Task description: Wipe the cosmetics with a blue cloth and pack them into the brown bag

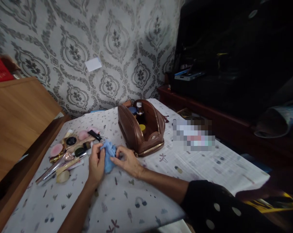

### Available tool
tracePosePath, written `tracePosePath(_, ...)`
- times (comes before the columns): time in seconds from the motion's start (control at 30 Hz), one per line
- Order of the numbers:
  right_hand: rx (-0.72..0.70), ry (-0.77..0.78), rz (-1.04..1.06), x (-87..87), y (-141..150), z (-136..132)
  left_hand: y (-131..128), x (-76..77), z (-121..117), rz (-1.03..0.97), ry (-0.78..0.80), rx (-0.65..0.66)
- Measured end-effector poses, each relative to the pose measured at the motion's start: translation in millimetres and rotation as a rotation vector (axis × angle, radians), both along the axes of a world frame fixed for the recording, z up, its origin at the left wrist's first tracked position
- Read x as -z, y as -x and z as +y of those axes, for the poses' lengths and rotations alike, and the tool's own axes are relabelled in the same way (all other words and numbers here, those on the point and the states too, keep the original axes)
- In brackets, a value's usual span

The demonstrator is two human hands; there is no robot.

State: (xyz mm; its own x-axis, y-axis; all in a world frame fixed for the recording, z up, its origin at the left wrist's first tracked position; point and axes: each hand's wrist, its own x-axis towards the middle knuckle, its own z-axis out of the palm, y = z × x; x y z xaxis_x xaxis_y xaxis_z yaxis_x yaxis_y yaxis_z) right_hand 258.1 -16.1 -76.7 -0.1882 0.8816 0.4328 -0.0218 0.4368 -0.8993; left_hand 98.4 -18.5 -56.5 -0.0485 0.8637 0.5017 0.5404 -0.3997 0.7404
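Both of my hands pinch a crumpled light-blue cloth point(109, 157) above the table. My left hand point(97, 161) has its fingers closed on the cloth's left side. My right hand point(128, 161) grips the right side between thumb and curled fingers. Whether the cloth wraps anything cannot be seen. Just behind my right hand stands a brown makeup bag point(129, 124), unzipped and gaping. Inside it are a dark bottle with a silver cap point(139, 108), a blue round item point(132, 110) and a yellow lid point(142, 127).
Left of my hands lies a pile of cosmetics, with a pink round compact point(56, 149), a silver tube point(50, 170) and a black tube point(94, 135). A blurred-out item point(193, 134) lies at right. A wooden panel point(22, 119) borders the left, a dark television point(233, 58) the right.
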Motion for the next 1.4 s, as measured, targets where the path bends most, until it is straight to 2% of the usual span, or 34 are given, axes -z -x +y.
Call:
tracePosePath(0.13, -0.084, 0.143, 0.098, 0.2, 3.6, -1.1, 0.5, -1.6, 0.1, 0.004, -0.038, 0.021)
tracePosePath(0.27, -0.162, 0.124, 0.019, 4.1, 4.8, 2.5, -1.3, -4.5, -1.5, 0.004, -0.053, 0.019)
tracePosePath(0.37, -0.146, 0.123, 0.045, 6.5, 5.1, 4.9, -2.0, -6.6, -2.2, -0.002, -0.041, 0.016)
tracePosePath(0.5, -0.110, 0.197, 0.150, 8.5, 5.7, 6.6, -0.5, -8.8, -1.7, 0.007, -0.019, 0.038)
tracePosePath(0.77, -0.134, 0.457, 0.493, 6.5, 9.6, 6.7, -6.8, -6.4, -0.9, 0.162, 0.046, 0.207)
tracePosePath(0.87, -0.144, 0.537, 0.553, 3.3, 10.2, 6.4, -8.9, -3.2, 0.3, 0.089, 0.122, 0.297)
tracePosePath(0.97, -0.170, 0.587, 0.567, 2.4, 10.1, 6.5, -8.4, -1.8, 1.1, -0.071, 0.276, 0.390)
tracePosePath(1.03, -0.184, 0.612, 0.570, 2.9, 9.9, 6.2, -7.7, -1.5, 1.7, -0.191, 0.371, 0.407)
tracePosePath(1.2, -0.223, 0.686, 0.541, 0.9, 8.9, 4.3, -7.2, 2.1, 6.1, -0.404, 0.427, 0.349)
tracePosePath(1.4, -0.244, 0.660, 0.466, -3.0, 7.9, 3.3, -4.7, 6.1, 9.1, -0.440, 0.369, 0.231)
